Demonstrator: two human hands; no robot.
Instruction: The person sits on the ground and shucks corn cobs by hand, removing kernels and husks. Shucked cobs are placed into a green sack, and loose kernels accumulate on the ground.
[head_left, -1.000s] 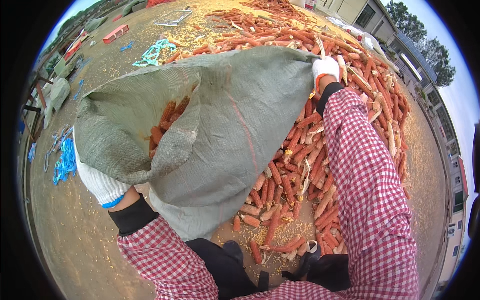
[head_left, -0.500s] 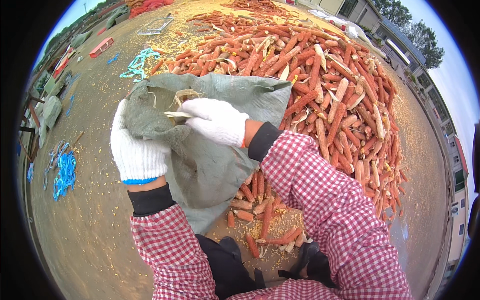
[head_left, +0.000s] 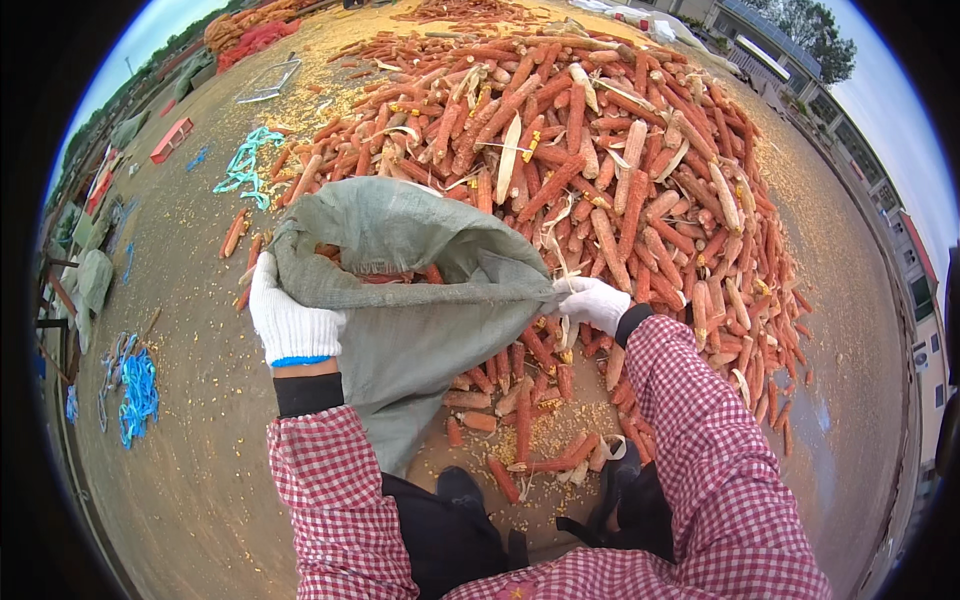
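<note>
On the far left, a turquoise cord (head_left: 245,165) is seen on the ground, and nearer, a heap of blue cord (head_left: 138,400). Next, the left edge of the sack's mouth is held by the left hand (head_left: 295,320). Its fingers are closed on the cloth, though most of them are hidden.

The grey-green sack (head_left: 410,345) is hung between both hands, in front of the cob pile. Its mouth is held wide, and a few red cobs are seen inside. The cloth looks thin, soft and floppy, so it will likely be light by itself but heavy when filled. It may be a bit slippery, and is best held by the rolled rim, at two spots well apart.

On the right, the rim's corner is pinched narrow by the fingers of the right hand (head_left: 595,303). Just past it, the big pile of corn cobs (head_left: 690,215) is spread. The cobs look hard, dry and light.
</note>
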